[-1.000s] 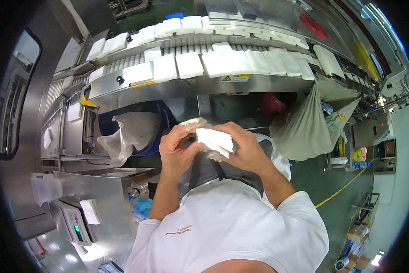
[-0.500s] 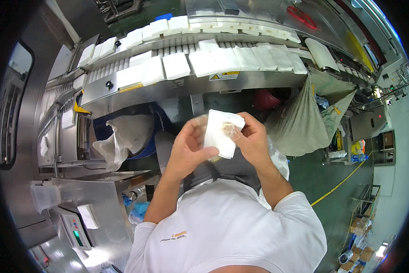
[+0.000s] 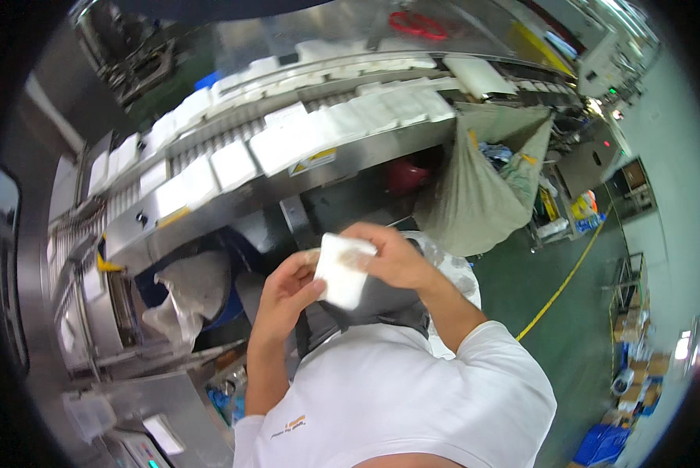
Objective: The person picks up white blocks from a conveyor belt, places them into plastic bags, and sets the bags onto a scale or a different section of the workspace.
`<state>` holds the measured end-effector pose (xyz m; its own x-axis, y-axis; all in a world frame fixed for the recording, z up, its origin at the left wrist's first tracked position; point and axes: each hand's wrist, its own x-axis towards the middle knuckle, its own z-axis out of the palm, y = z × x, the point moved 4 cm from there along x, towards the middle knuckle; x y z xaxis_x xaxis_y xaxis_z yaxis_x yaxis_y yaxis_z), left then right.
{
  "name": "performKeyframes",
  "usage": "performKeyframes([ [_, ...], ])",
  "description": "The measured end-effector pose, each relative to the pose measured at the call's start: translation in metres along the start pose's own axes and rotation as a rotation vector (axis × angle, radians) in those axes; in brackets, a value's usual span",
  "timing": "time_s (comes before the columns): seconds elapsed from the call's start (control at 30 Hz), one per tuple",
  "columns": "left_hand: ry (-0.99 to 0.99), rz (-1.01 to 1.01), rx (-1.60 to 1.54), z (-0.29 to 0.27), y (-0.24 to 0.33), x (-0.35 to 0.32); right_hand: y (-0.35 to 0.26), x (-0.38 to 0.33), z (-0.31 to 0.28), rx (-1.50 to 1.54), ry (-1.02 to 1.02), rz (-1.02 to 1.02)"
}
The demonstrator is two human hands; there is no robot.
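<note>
My left hand [image 3: 286, 296] and my right hand [image 3: 393, 257] hold one white flat pad [image 3: 341, 271] between them, in front of my chest. The left thumb and fingers pinch its lower left edge; the right fingers grip its upper right side. Under the hands hangs a clear plastic bag [image 3: 443, 269] over a dark bin. Beyond the hands runs a steel conveyor [image 3: 233, 199] carrying several white pads [image 3: 288, 140] in rows.
A grey-green sack [image 3: 482, 187] hangs open at the conveyor's right end. A blue bin with a pale liner [image 3: 190, 292] stands under the conveyor at left. A steel control cabinet [image 3: 147, 421] is at lower left. Green floor with a yellow line [image 3: 568, 281] lies right.
The hands and the white pad have shifted a little lower and rightward in view as my head turned. The pad has been turned from lying flat to standing more upright.
</note>
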<state>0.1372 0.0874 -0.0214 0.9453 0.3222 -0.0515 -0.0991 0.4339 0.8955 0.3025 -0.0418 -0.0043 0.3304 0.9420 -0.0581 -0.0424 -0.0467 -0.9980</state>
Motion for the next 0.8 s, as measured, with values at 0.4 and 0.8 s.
performKeyframes([
  [0.4,0.188,0.049,-0.168,0.004,-0.037,0.026,-0.006,-0.008,0.004,-0.218,0.365,-0.118],
  [0.8,0.199,0.015,0.088,-0.022,-0.009,0.007,-0.092,0.077,-0.251,-0.855,0.647,-0.438],
])
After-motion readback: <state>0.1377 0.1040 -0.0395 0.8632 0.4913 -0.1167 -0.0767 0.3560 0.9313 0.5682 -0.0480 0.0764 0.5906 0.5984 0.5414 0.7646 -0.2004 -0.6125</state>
